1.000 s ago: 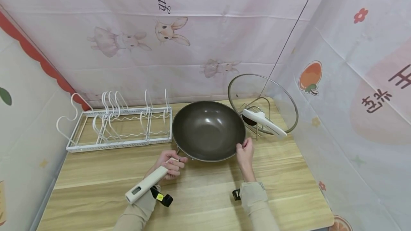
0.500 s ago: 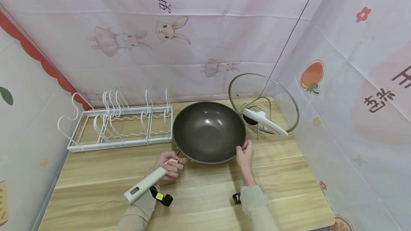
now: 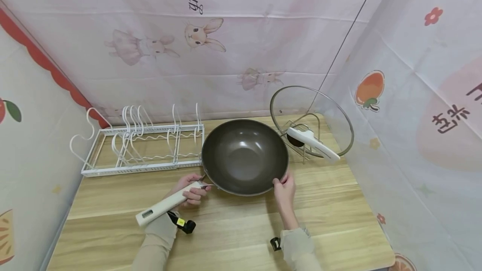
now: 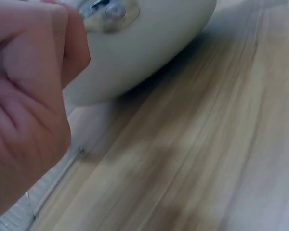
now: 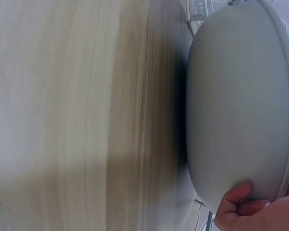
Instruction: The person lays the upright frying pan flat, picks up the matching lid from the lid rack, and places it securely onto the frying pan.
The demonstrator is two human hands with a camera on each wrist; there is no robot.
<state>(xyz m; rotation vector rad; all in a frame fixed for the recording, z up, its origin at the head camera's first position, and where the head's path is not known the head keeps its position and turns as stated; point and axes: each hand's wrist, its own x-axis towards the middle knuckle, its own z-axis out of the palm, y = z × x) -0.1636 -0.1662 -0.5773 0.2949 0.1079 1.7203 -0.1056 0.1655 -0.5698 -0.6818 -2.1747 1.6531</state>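
A dark wok (image 3: 244,154) with a pale outer wall (image 5: 241,110) is near the middle of the wooden table, its inside facing up. My left hand (image 3: 190,189) grips its cream handle (image 3: 165,204) close to the metal bracket, and the handle points toward the front left. In the left wrist view the curled fingers (image 4: 29,82) are beside the bracket (image 4: 113,14). My right hand (image 3: 285,189) pinches the wok's right front rim, thumb on the inside. From the right wrist view, fingertips (image 5: 241,190) press the outer wall, and a dark shadow lies between wok and table.
Left of the wok stands a white wire rack (image 3: 139,149) with curved dividers. A glass lid (image 3: 331,112) with a white handle (image 3: 312,142) leans in a small wire stand (image 3: 304,152) at the back right. Printed cloth walls (image 3: 241,45) border the wooden table (image 3: 233,237).
The near rim of the wok has come slightly toward me. Its handle and my left hand have shifted left, while my right hand has moved a little left and nearer along the rim.
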